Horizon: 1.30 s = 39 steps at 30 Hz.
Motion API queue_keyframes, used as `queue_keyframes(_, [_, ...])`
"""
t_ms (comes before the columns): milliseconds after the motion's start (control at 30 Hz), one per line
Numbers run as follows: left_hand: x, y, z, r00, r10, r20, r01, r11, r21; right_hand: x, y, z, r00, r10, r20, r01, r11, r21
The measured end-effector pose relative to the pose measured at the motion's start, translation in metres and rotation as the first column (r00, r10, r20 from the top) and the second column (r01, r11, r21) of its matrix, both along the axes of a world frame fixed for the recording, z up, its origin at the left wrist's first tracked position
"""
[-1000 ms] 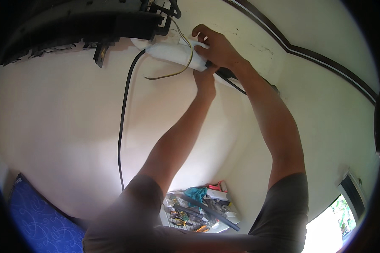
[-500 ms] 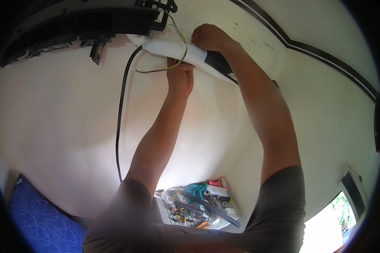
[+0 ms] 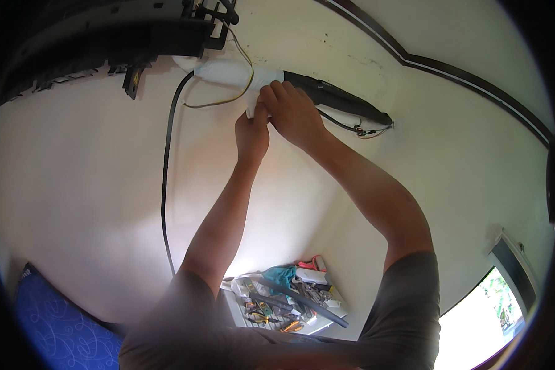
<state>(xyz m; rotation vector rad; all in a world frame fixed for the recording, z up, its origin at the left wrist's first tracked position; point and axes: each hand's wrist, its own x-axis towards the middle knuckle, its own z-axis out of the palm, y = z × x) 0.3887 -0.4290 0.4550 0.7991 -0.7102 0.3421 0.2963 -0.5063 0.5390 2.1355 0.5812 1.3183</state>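
A pipe bundle runs along the upper wall, its left part wrapped in white tape [image 3: 225,73] and its right part covered by a black foam sleeve [image 3: 345,100]. Just beneath the wrapped part, my left hand [image 3: 253,139] is closed on a white roll of wrapping tape [image 3: 250,113], mostly hidden by fingers. My right hand [image 3: 293,114] meets it there, fingers bent over the tape at the bundle's lower edge. A thin yellow-green wire [image 3: 251,68] loops in front of the wrap. From the bundle's left end a black cable [image 3: 166,166] hangs down.
A black slotted housing [image 3: 111,46] juts out at upper left. Loose wire ends [image 3: 364,131] stick out near the sleeve's right tip. Below are a white surface [image 3: 237,313] crowded with tools, a blue patterned panel [image 3: 65,320] and a bright window [image 3: 481,308].
My right hand has come from above the bundle down to its lower side, beside my left hand. More of the black sleeve now shows. The view has shifted slightly.
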Motion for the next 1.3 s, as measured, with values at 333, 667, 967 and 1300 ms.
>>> queue_keyframes(333, [0.011, -0.075, -0.022, 0.959, 0.050, 0.280, 0.009, 0.979, -0.206, -0.033, 0.009, 0.021, 0.996, -0.039, -0.075, 0.048, 0.991, 0.127])
queue_keyframes(667, [-0.052, -0.099, 0.087, 0.979, 0.059, -0.195, -0.109, 0.960, -0.257, -0.041, 0.021, -0.031, 0.996, -0.045, 0.072, 0.052, 0.994, -0.100])
queue_keyframes(967, [-0.015, -0.121, 0.099, 0.962, -0.268, -0.051, 0.201, 0.823, -0.531, -0.056, 0.018, 0.073, 0.959, -0.173, -0.225, 0.213, 0.963, 0.167])
queue_keyframes(1300, [0.027, -0.041, 0.032, 0.809, -0.444, 0.386, 0.566, 0.765, -0.307, 0.036, -0.024, 0.118, 0.873, 0.282, -0.398, 0.043, 0.768, 0.639])
